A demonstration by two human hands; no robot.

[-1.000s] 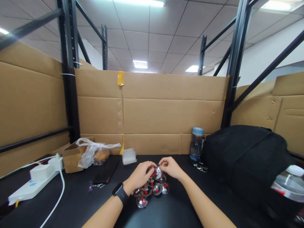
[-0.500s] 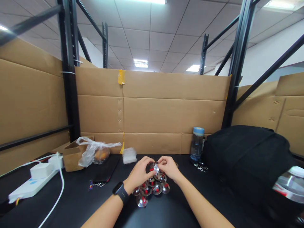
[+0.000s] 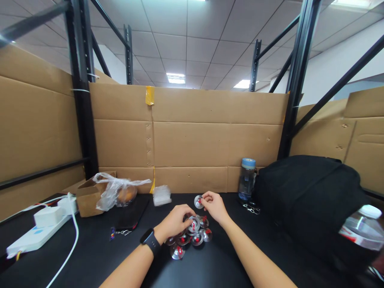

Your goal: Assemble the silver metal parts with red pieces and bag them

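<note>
Your R hand (image 3: 214, 208) grip pinches one disc (image 3: 198, 201), held clear; L hand (image 3: 175, 222) grip clamps pile (image 3: 183, 242) below, prob. steadying it.

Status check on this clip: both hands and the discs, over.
Left hand on pile of small silver red-centred discs, grip unclear. Right hand pinching single disc, clear of the pile. Nothing in the way.
</note>
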